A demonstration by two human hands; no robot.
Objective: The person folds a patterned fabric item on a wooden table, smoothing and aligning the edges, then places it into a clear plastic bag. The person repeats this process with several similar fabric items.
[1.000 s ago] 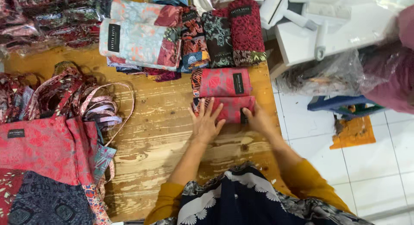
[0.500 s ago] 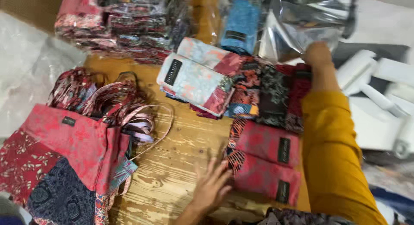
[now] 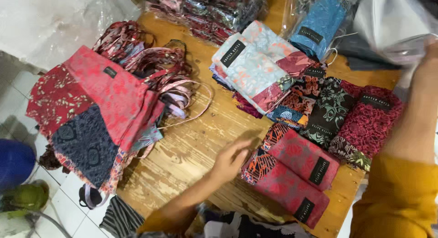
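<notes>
Left hand [image 3: 232, 159] (fingers loose, gripping nothing) touches red folded pouches [image 3: 292, 178], long axes running diagonally down-right.

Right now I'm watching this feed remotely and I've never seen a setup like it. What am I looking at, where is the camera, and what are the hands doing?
There is no machine here. A person wears one camera on the head, so you look down over their arms at a wooden table.

The left hand lies open at the edge of two folded red patterned cloth pieces, each with a small black label; it grips nothing. The right hand reaches up to the far right edge, at a clear plastic bag. Whether it grips the bag cannot be told.

Also on the table: a pile of red and dark blue patchwork bags with ribbon handles, a row of folded cloths in pale blue, brown, black and red, a folded blue piece, and wrapped stacks at the back.
</notes>
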